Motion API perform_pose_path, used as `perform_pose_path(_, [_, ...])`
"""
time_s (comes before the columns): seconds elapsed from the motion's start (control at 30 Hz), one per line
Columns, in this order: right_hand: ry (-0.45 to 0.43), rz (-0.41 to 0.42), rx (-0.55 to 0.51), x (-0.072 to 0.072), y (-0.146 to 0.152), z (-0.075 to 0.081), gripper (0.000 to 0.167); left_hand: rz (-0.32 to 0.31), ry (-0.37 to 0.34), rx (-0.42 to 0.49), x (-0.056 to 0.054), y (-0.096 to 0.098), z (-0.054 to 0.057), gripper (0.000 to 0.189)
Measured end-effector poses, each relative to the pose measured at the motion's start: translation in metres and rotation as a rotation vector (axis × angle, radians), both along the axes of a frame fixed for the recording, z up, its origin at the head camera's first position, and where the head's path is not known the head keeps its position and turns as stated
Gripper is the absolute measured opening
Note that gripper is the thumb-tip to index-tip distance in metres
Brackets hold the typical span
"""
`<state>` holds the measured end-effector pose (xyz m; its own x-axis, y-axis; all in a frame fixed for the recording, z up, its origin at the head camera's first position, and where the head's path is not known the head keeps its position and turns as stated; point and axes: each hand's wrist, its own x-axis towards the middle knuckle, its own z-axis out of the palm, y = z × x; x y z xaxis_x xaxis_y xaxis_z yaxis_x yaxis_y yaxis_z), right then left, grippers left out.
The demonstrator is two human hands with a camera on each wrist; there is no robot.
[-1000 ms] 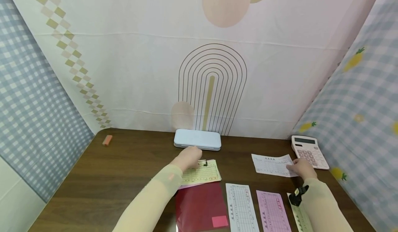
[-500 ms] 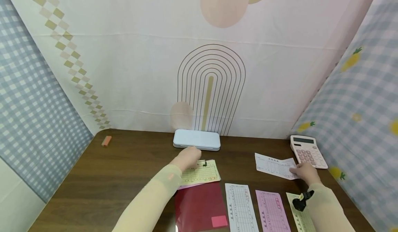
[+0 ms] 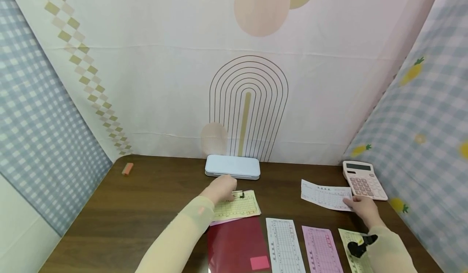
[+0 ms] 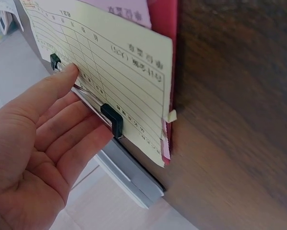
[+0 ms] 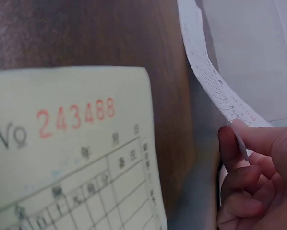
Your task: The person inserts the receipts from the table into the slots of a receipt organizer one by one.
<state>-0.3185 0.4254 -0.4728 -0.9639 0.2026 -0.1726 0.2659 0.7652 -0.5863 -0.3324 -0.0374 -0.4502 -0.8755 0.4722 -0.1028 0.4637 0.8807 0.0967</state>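
— Centre of the head view: what does the left hand (image 3: 221,187) contact?
— Its straight fingers rest on the top edge of a yellow form (image 3: 237,205), at a black binder clip (image 3: 239,194). A red folder (image 3: 237,244) lies below it, a pale blue case (image 3: 232,167) above.
— Right side of that view?
— The right hand (image 3: 362,206) pinches the lower right corner of a white slip (image 3: 324,192). A pink calculator (image 3: 362,180) sits just beside the slip.
— Left wrist view?
— Fingers (image 4: 62,129) extended, relaxed, tips against the clip (image 4: 113,119) on the yellow form (image 4: 105,62). Nothing is gripped.
— Right wrist view?
— Thumb and curled fingers (image 5: 239,163) pinch the slip (image 5: 206,72), which curves up off the brown table (image 5: 86,33). A numbered yellow receipt (image 5: 71,148) fills the lower left.
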Motion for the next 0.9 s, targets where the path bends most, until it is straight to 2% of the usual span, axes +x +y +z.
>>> perform_pose_path(0.17, [-0.040,-0.024,-0.123,0.003,-0.004,0.007,0.064,0.006,0.002,-0.009,0.000,0.000,-0.001,0.027])
perform_pose_path(0.3, [-0.066,-0.021,-0.208,0.005,-0.009,0.014,0.061,0.004,0.018,-0.029,0.001,0.001,-0.001,0.026])
perform_pose_path(0.47, [-0.070,0.001,-0.241,0.009,-0.018,0.022,0.054,0.001,0.033,-0.035,0.000,0.002,-0.002,0.024])
perform_pose_path(0.67, [-0.044,0.012,-0.274,0.014,-0.029,0.023,0.038,0.001,0.030,-0.029,0.001,0.002,-0.002,0.025])
perform_pose_path(0.9, [-0.047,0.047,-0.317,0.016,-0.046,0.025,0.046,0.005,0.029,-0.021,0.002,0.001,0.000,0.027])
